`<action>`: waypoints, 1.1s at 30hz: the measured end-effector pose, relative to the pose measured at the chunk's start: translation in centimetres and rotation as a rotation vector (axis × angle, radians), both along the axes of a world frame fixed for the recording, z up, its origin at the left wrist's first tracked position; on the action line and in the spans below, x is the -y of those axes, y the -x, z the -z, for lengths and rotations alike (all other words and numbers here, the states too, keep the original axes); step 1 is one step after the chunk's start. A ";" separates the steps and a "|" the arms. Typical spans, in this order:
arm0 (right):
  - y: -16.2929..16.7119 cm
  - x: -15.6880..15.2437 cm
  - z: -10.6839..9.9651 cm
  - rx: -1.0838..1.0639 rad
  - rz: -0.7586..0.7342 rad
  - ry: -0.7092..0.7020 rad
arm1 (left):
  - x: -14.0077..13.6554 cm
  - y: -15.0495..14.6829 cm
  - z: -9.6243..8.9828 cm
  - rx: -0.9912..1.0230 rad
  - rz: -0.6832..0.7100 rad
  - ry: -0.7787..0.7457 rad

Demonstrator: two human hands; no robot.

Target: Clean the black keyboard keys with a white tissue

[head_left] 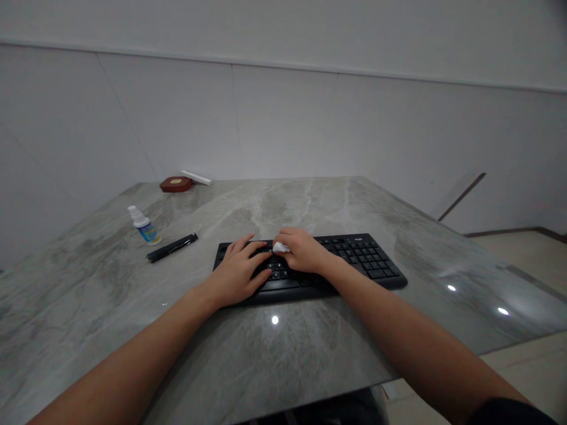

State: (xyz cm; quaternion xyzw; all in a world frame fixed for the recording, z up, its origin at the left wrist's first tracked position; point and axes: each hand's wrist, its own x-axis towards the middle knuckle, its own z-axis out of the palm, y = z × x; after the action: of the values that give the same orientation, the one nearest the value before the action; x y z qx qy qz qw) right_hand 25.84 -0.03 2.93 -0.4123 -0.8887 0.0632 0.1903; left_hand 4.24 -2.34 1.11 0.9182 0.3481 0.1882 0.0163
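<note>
A black keyboard (376, 260) lies on the marbled grey table, its number pad to the right. My left hand (241, 268) rests over the keyboard's left part with fingers spread, holding nothing. Over the middle keys, my right hand (303, 251) is closed on a small white wad (280, 247) that looks like tissue. The wad pokes out at the fingertips, close to the left hand's fingers. Both hands cover many of the keys beneath them.
To the left stands a white spray bottle (144, 226) with a blue label. Beside it lies a slim black object (172, 248). Near the back edge are a reddish-brown case (176, 184) and a flat white strip (196, 177). A pale wall (283, 124) rises behind the table (287, 206).
</note>
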 end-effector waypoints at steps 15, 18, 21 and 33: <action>-0.1 -0.1 0.0 0.020 0.031 -0.015 | 0.0 0.0 0.0 0.001 -0.008 0.005; 0.0 -0.1 0.1 -0.008 0.048 -0.042 | 0.0 0.0 0.0 0.007 -0.003 -0.002; 0.0 -0.2 0.2 -0.011 -0.005 -0.030 | 0.0 0.0 0.0 0.005 0.001 -0.003; -0.1 -0.1 0.2 0.007 0.000 -0.010 | 0.0 0.0 -0.1 0.002 -0.003 0.000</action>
State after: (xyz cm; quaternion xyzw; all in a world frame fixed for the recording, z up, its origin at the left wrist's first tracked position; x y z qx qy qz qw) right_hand 25.97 0.06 2.74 -0.4117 -0.8896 0.0575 0.1894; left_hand 4.25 -2.38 1.18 0.9175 0.3495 0.1889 0.0164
